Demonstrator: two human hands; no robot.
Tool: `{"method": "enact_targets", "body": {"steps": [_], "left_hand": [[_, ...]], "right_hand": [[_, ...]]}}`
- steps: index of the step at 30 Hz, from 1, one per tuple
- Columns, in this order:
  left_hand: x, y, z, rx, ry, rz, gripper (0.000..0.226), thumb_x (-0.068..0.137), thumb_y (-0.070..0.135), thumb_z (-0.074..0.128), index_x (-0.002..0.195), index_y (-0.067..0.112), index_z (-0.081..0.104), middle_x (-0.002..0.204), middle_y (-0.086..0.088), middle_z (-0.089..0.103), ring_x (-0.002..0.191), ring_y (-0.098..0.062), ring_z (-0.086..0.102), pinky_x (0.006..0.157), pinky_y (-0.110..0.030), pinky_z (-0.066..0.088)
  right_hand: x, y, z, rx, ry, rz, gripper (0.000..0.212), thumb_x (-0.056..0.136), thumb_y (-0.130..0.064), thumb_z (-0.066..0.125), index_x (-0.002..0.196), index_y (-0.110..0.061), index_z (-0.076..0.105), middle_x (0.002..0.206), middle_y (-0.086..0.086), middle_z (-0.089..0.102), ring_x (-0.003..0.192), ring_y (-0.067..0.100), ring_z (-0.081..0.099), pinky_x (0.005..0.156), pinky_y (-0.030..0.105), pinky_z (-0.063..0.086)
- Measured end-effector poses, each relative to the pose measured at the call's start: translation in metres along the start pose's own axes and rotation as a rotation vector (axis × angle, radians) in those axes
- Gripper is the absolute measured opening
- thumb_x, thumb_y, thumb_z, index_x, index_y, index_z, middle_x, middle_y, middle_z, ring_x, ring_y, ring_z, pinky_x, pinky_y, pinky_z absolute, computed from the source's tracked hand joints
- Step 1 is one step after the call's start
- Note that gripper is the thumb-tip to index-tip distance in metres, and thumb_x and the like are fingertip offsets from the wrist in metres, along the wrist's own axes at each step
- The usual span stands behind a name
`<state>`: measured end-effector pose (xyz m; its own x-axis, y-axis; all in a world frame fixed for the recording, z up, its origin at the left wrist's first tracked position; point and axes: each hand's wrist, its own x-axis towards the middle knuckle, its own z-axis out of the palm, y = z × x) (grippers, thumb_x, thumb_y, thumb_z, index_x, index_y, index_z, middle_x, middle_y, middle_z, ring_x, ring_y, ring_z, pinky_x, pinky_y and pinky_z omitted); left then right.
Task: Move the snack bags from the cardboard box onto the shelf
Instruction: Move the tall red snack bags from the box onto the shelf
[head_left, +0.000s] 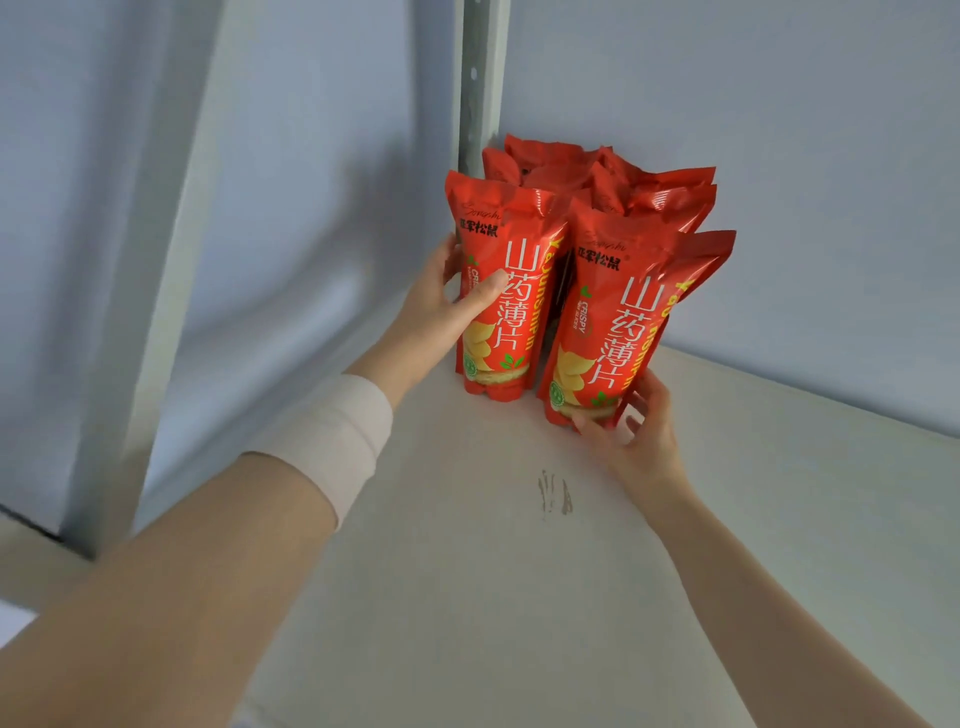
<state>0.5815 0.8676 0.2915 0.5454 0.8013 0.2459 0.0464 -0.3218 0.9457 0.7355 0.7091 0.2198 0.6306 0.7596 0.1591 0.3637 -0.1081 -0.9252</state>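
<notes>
Several red snack bags stand upright in the back left corner of the white shelf (519, 545). My left hand (447, 306) grips the front left bag (506, 291), thumb across its front and fingers behind its left edge. My right hand (631, 431) holds the front right bag (618, 322) at its lower right corner, thumb on the front and fingers round the side. More red bags (613, 176) stand behind these two, against the wall. The cardboard box is not in view.
A perforated metal upright (480, 78) rises at the shelf's back corner, with pale blue wall panels (779, 182) behind and to the left. A dark scuff mark (556, 493) sits on the shelf board in front of the bags.
</notes>
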Motion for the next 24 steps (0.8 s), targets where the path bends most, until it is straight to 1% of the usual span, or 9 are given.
{"method": "enact_targets", "body": {"steps": [1,2,3,5,8,11,14,18,24], "left_hand": [[-0.011,0.003,0.000,0.063,0.035,-0.023,0.094,0.071,0.067,0.062,0.143,0.014,0.033,0.146,-0.003,0.041,0.131,-0.009,0.043,0.104,-0.016,0.034],[-0.025,0.007,0.000,0.139,0.093,-0.062,0.089,0.078,0.060,0.060,0.146,0.013,0.027,0.151,-0.004,0.033,0.136,-0.012,0.036,0.105,-0.017,0.028],[-0.042,0.012,0.000,0.255,0.156,-0.092,0.084,0.083,0.052,0.058,0.147,0.011,0.023,0.153,-0.006,0.028,0.139,-0.015,0.030,0.107,-0.021,0.025],[-0.083,0.022,0.001,0.576,0.217,-0.085,0.074,0.089,0.042,0.057,0.146,0.007,0.025,0.151,-0.010,0.030,0.139,-0.023,0.030,0.111,-0.031,0.025],[-0.157,0.042,0.008,1.104,0.126,-0.047,0.062,0.092,0.037,0.053,0.142,0.008,0.031,0.142,-0.013,0.041,0.130,-0.029,0.039,0.105,-0.037,0.032],[-0.241,0.060,0.020,1.455,0.057,-0.110,0.055,0.093,0.040,0.048,0.138,0.009,0.037,0.137,-0.011,0.044,0.129,-0.028,0.038,0.107,-0.036,0.027],[-0.329,0.076,0.021,1.590,0.015,-0.250,0.053,0.094,0.038,0.046,0.137,0.007,0.039,0.141,-0.014,0.040,0.135,-0.031,0.031,0.114,-0.041,0.018],[-0.448,0.097,-0.002,1.711,0.022,-0.443,0.050,0.096,0.034,0.044,0.138,0.007,0.037,0.145,-0.014,0.036,0.140,-0.032,0.023,0.116,-0.042,0.012],[-0.633,0.120,-0.041,1.723,0.089,-0.780,0.050,0.098,0.033,0.040,0.140,0.007,0.034,0.148,-0.014,0.032,0.143,-0.032,0.017,0.116,-0.043,0.008]], "right_hand": [[-0.007,-0.001,-0.003,-0.050,0.004,-0.009,0.080,0.076,-0.014,0.075,0.141,-0.012,0.028,0.137,0.002,0.038,0.123,0.012,0.042,0.090,0.012,0.039],[-0.014,-0.003,-0.008,-0.101,0.008,-0.015,0.078,0.078,-0.017,0.073,0.142,-0.012,0.028,0.139,0.003,0.037,0.127,0.015,0.040,0.096,0.020,0.036],[-0.024,-0.006,-0.012,-0.148,0.008,-0.017,0.076,0.080,-0.020,0.071,0.142,-0.012,0.028,0.141,0.005,0.036,0.129,0.018,0.039,0.100,0.025,0.035],[-0.049,-0.014,-0.021,-0.256,-0.020,-0.071,0.070,0.083,-0.019,0.067,0.141,-0.009,0.031,0.140,0.010,0.038,0.131,0.022,0.037,0.103,0.029,0.032],[-0.100,-0.029,-0.031,-0.460,-0.142,-0.217,0.062,0.085,-0.020,0.063,0.139,-0.006,0.034,0.138,0.014,0.039,0.131,0.028,0.034,0.106,0.031,0.027],[-0.161,-0.042,-0.036,-0.677,-0.302,-0.392,0.061,0.089,-0.027,0.056,0.142,-0.008,0.030,0.144,0.011,0.032,0.134,0.028,0.029,0.108,0.034,0.025],[-0.229,-0.059,-0.034,-0.818,-0.425,-0.540,0.061,0.092,-0.031,0.049,0.144,-0.012,0.024,0.151,0.007,0.023,0.140,0.026,0.018,0.112,0.036,0.020],[-0.317,-0.083,-0.022,-0.915,-0.581,-0.701,0.060,0.096,-0.034,0.042,0.146,-0.012,0.018,0.154,0.008,0.017,0.143,0.028,0.012,0.114,0.037,0.016],[-0.458,-0.104,0.009,-0.984,-0.759,-0.975,0.060,0.098,-0.036,0.036,0.147,-0.012,0.012,0.155,0.008,0.015,0.144,0.029,0.007,0.116,0.039,0.013]]}}
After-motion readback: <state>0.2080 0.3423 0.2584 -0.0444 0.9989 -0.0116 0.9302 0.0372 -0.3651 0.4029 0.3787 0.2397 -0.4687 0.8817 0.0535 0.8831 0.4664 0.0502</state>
